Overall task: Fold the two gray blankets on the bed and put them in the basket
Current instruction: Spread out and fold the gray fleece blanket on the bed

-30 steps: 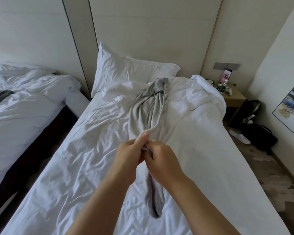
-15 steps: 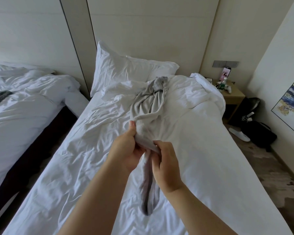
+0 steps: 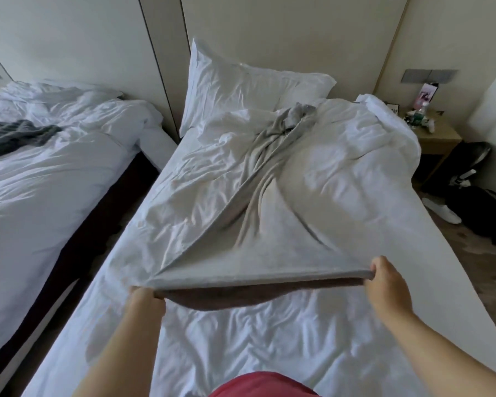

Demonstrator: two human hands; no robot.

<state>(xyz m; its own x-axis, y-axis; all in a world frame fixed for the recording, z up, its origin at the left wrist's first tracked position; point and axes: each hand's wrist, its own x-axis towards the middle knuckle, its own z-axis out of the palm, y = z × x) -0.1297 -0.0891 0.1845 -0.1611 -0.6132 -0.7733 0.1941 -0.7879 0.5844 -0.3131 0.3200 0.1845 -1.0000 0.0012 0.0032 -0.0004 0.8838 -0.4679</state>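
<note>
Holding the light gray blanket [image 3: 269, 224] by its near edge, one corner in each hand, the edge pulled out straight and lifted just off the white bed [image 3: 241, 339]. Left hand [image 3: 143, 302] low and to the left, fingers [image 3: 141, 292] curled tight round the left corner, fingertips hidden under the cloth. Right hand [image 3: 387, 279] a little higher and over to the right, fingers [image 3: 380, 263] closed over the right corner, pinching it. Hands well apart, the whole near edge strung between them, its shadowed underside sagging slightly in the middle.

Beyond the fingers, spread fairly flat over the bedding for a stretch, then narrowing into twisted folds and ending in a bunched heap just below the pillow [image 3: 241, 84] at the head of the bed.

On the neighbouring bed [image 3: 55, 181] to the left, well apart from both hands, a darker gray blanket [image 3: 15, 136], crumpled, untouched.

At the far right, a small bench [image 3: 438, 136] beside the bed, with a bottle [image 3: 418, 117] on it. On the floor nearer the camera, a black bag [image 3: 478, 207] with a white slipper [image 3: 441, 209] just beside it. At the bottom edge, a patch of red clothing [image 3: 258, 386].
</note>
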